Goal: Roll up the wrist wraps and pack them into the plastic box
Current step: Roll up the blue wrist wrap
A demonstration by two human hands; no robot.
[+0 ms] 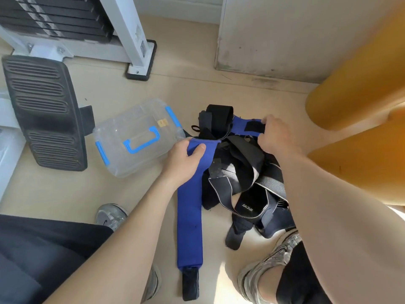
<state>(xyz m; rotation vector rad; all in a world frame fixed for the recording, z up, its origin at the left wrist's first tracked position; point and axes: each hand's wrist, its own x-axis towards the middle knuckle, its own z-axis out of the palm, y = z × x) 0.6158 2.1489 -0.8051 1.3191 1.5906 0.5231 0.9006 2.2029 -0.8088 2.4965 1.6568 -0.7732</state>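
Seen from my head, looking down: my left hand (186,160) grips a blue wrist wrap (189,216) near its top, thumb curled over it, its tail trailing along the floor (65,189) toward my feet. My right hand (274,134) pinches a blue end (241,125) with a black patch, above the pile of dark wraps (241,170) – whether it belongs to the same wrap I cannot tell. The clear plastic box (131,139) sits on the floor just beside my left hand.

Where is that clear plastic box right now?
In the head view the plastic box sits on the floor left of centre, between the black ribbed footplate and the pile of wraps, just beyond the left hand.
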